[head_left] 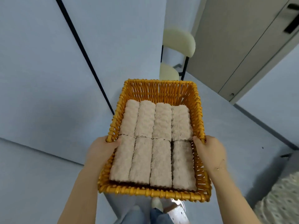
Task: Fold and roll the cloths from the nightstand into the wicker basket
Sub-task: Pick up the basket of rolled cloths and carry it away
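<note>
Item: orange woven wicker basket [153, 192], carried level. My left hand [101, 150] and right hand [208, 150] grip opposite rims, thumbs hooked inside. Contents: eight beige rolled cloths [154, 146], two rows. Keep it level, I judge.

no readable text, no label, brand, number or sign anywhere in view, none on the wicker basket [159, 88], none on the rolled cloths [153, 143], none on the far right door [234, 38]

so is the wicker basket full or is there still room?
Full: the wicker basket holds eight rolled cloths in two rows of four, covering its floor edge to edge.
</note>
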Demonstrator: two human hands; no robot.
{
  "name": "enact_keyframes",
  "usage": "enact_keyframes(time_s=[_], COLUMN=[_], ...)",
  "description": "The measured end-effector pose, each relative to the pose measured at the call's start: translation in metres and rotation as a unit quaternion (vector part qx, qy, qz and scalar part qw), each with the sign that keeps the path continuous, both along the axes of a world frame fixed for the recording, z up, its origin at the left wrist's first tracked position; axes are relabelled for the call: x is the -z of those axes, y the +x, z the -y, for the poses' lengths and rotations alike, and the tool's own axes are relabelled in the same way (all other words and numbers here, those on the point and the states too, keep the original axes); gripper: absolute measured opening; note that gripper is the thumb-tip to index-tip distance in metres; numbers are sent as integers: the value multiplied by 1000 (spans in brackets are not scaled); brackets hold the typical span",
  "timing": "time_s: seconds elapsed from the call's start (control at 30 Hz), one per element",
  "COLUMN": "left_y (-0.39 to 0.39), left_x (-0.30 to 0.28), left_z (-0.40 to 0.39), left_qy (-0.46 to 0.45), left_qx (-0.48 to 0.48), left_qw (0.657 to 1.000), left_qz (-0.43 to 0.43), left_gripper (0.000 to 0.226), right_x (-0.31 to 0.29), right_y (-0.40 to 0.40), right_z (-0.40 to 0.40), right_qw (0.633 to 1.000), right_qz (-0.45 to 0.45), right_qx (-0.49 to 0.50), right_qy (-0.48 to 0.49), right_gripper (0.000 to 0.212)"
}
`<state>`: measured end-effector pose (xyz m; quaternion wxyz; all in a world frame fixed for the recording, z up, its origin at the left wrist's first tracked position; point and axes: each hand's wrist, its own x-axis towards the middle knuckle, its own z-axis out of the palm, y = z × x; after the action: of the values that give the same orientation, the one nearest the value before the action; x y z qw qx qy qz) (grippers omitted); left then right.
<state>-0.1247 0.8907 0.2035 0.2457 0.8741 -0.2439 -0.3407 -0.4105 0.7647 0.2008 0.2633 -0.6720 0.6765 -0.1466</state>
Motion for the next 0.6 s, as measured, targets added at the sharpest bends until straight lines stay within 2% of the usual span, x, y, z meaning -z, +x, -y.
enact_keyframes(time_s=[0.07,0.2,0.37,0.6], left_y=[2,9,5,-44], left_x=[-13,-24,-27,-29], left_z=[13,31,72,157], left_qy=[-15,-19,-29,-62], left_qx=[34,87,102,96], left_qw=[999,996,994,993], left_qz=[6,16,27,4], left_gripper=[28,38,44,38], right_x=[-13,-25,-35,-26], right_y=[-4,-4,-11,-53], right_z=[4,11,31,102], right_qw=[1000,998,996,989], right_qz=[-7,-24,-34,-36], right_qx=[21,56,86,140], right_qy=[-4,-12,-8,-18], right_gripper=[47,47,47,50])
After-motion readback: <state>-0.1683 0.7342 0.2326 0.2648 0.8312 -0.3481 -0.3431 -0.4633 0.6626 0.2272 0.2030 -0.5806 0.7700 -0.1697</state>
